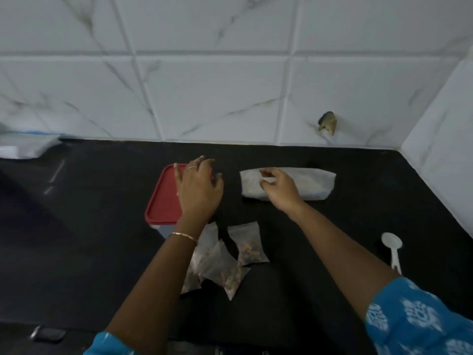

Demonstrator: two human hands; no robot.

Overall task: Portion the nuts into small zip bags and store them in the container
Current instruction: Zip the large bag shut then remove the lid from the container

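A container with a red lid (163, 198) stands closed on the black counter (89, 226). My left hand (198, 187) lies over the lid's right side, fingers spread and fairly straight. Right of it lies a long pale bag (312, 184), flat on the counter. My right hand (277, 187) hovers over the bag's left end with fingers loosely curled; whether it touches the bag is unclear. Three small clear zip bags with nuts lie near me: one (249, 245) in front, one (225, 274) nearer, one (204, 245) partly under my left forearm.
A white plastic spoon (393, 248) lies on the counter at the right. A marble-tiled wall (230, 85) rises behind and to the right. A pale object (23, 148) sits at the far left edge. A small dark object (48, 334) lies at the near left.
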